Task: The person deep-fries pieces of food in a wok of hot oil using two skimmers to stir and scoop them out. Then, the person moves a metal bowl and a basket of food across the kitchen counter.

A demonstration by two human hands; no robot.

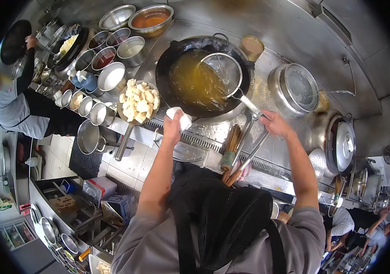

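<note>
My left hand (172,129) is closed on a white cloth (182,119) at the near left side of the wok. With my right hand (274,124) I grip the handle of a round mesh strainer (222,71), which lies over the right part of the black wok (165,86). Yellow oil (190,77) fills the wok's bottom, and the strainer's lower edge meets it. A perforated ladle (139,83) heaped with pale chunks (139,100) rests left of the wok, its handle pointing towards me.
Metal bowls of sauces and powders (112,76) stand at the left. A bamboo brush (231,146) and long-handled tools are near my right hand. Lidded pots (299,87) stand at the right. A co-worker (17,112) handles a wok at far left; other people are at far right.
</note>
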